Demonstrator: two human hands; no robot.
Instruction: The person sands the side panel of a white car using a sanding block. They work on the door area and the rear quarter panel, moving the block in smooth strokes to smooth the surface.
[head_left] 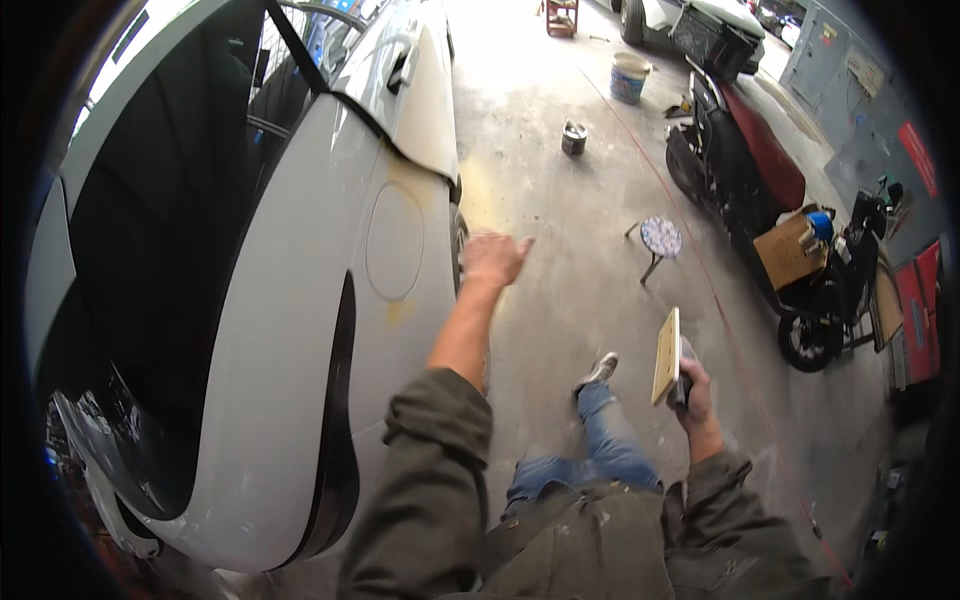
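My left hand is raised beside the white car's rear side panel, near the wheel, with its thumb out and fingers loosely bent, apparently holding nothing. The panel has a round fuel flap and yellowish patches above and below it. My right hand is closed round the grip of a sanding block with a pale rectangular, holed pad, held low at my right side, away from the car.
A small round stool, a metal can and a bucket stand on the floor. A scooter with cardboard is at the right, beside a red hose or cord. Another vehicle is behind.
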